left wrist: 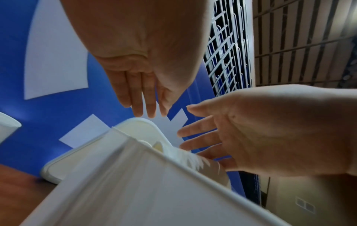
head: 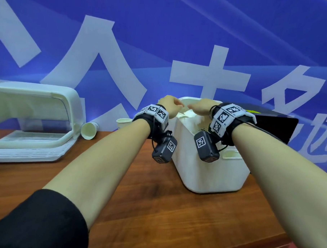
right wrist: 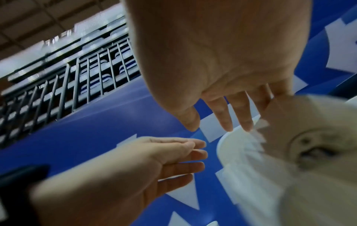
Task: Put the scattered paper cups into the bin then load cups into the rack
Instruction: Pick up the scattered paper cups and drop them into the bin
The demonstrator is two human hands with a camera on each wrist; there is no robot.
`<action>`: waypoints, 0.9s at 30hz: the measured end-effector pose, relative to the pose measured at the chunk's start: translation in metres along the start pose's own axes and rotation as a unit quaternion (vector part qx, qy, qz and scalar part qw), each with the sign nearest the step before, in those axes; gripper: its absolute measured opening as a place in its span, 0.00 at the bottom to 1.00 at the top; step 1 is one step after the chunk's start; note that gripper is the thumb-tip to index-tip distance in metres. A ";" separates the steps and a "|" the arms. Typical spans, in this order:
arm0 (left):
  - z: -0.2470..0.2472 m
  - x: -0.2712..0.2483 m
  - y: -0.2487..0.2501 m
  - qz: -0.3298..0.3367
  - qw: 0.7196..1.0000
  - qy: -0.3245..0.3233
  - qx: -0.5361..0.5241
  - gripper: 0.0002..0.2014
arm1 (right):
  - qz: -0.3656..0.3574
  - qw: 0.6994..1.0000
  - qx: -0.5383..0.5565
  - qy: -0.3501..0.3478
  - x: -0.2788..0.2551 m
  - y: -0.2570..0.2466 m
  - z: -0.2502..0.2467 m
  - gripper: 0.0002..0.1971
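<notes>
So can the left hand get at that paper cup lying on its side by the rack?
Probably yes: the left hand is open and empty, and bare table lies between it and the tipped cup.

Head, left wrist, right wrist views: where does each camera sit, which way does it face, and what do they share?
Head: worn on the head, facing forward and down at the table, bin and rack; both forearms, left hand, right hand show.
Left wrist: under the left wrist, looking along the open left hand at the bin rim; right hand opposite.
Right wrist: under the right wrist, looking along the open right hand; left hand opposite, a blurred cup close by.
Shared: both hands, the bin, the blue banner.
</notes>
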State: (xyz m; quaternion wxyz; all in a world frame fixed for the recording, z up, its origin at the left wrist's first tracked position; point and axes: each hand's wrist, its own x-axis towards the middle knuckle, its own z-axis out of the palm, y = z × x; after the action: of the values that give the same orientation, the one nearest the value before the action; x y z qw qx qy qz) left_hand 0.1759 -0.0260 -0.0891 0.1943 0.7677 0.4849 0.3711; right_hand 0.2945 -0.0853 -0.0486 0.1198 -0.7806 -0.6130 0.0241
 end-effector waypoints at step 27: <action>-0.066 -0.001 -0.169 -0.242 0.968 0.069 -0.023 0.10 | -0.021 0.979 0.201 -0.029 0.057 -0.134 0.109 0.12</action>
State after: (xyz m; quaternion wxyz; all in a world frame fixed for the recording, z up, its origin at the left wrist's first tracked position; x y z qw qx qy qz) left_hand 0.0241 0.0462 -0.1579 0.2618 0.5954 0.6598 0.3763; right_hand 0.1611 0.0161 -0.1189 0.2569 -0.7264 -0.6151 0.1672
